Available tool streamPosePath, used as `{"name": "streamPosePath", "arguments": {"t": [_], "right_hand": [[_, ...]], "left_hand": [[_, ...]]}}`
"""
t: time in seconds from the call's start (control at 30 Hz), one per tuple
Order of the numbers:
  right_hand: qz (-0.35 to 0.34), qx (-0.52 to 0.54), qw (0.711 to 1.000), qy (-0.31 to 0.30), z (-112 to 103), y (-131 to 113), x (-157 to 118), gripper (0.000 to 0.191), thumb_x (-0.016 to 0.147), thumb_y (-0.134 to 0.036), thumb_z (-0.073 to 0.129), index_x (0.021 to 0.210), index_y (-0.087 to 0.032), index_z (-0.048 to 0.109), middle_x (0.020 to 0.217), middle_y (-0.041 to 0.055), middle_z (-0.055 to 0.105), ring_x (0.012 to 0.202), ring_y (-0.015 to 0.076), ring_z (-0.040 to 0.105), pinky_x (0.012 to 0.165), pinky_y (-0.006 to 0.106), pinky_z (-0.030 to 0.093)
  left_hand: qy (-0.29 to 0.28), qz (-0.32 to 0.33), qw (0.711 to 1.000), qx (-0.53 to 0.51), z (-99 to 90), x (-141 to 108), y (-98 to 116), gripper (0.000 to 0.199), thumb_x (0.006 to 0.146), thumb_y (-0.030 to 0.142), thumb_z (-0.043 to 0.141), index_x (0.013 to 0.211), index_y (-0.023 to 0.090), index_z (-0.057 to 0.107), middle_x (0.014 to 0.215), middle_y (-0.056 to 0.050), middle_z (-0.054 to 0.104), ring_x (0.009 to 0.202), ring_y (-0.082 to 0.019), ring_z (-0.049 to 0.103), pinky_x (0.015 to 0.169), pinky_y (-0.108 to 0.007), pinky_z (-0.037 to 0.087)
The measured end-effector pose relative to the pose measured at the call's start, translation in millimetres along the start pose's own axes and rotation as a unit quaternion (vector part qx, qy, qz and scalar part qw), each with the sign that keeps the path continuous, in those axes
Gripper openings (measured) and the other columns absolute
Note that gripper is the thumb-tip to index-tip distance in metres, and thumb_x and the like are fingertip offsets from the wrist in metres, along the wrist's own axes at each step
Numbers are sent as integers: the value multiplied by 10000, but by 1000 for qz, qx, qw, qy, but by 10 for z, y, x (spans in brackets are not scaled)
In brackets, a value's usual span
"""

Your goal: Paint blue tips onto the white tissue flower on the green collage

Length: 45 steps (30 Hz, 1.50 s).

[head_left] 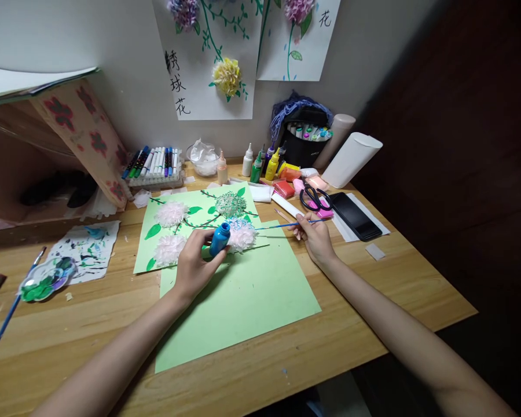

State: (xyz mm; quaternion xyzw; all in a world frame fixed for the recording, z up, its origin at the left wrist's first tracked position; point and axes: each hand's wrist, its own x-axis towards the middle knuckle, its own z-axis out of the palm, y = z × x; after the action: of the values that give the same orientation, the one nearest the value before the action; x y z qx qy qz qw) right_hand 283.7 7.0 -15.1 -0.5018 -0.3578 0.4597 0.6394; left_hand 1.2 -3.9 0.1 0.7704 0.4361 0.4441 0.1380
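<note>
Between the thumb and fingers of my left hand [196, 263] is an uncapped blue paint bottle [220, 240], tilted a little above the green papers. My right hand [313, 236] pinches a thin blue paintbrush [286, 225], its tip pointing left at a paper flower [242, 236] with blue-dabbed petals. That flower sits on a light green sheet [145, 255] with other pale pink flowers [172, 214], a green-dabbed flower [230, 204], painted branches and leaves. Beneath it lies a second, plain green sheet [243, 313]. The bottle partly covers the flower's left side.
At left lie a paint palette [47, 280], another brush [15, 310] and a stained tissue [91, 249]. Markers [156, 162], paint bottles [256, 168] and a black pen bag [306, 139] line the wall. Scissors [315, 197] and a phone [356, 216] are at right.
</note>
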Motion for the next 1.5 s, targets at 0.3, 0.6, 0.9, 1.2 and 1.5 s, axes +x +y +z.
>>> {"name": "streamPosePath", "arguments": {"t": [0.3,0.6,0.9,1.2,1.5], "right_hand": [[2,2,1000,3,0,20,12,463,592,-499,821,647,-203,470,524,-27,667,430,57,550,407,138,410],[7,28,999,16,-44,23,39,435,604,-541,801,683,-207,535,517,-45,644,439,56,553,406,136,423],[57,0,997,-47,-43,3,-43,350,525,-366,893,687,-190,638,676,-3,750,567,66,656,565,146,534],[38,-10,989,-145,-192,-69,-56,324,691,-347,802,662,-207,512,653,-22,702,530,81,594,510,189,481],[-10,-126,973,-195,-147,-52,-173,170,784,-358,716,808,-198,665,785,50,738,726,155,704,667,286,576]], "left_hand": [[0,2,1000,1,16,-10,-7,243,811,191,675,1033,200,577,946,-26,620,840,-156,590,704,-260,527],[-1,6,1000,9,2,-10,-10,257,796,165,687,1026,192,577,928,-18,623,827,-145,585,699,-250,516],[-14,-1,1000,2,-4,-4,-14,250,810,187,689,1032,192,575,932,-16,625,823,-142,574,700,-250,514],[-18,-9,1000,13,-15,15,10,241,809,179,687,1023,192,576,919,-12,625,816,-141,573,691,-246,501],[-32,-6,999,17,-18,26,3,227,805,185,694,996,185,571,889,-8,619,786,-132,565,680,-242,488]]}}
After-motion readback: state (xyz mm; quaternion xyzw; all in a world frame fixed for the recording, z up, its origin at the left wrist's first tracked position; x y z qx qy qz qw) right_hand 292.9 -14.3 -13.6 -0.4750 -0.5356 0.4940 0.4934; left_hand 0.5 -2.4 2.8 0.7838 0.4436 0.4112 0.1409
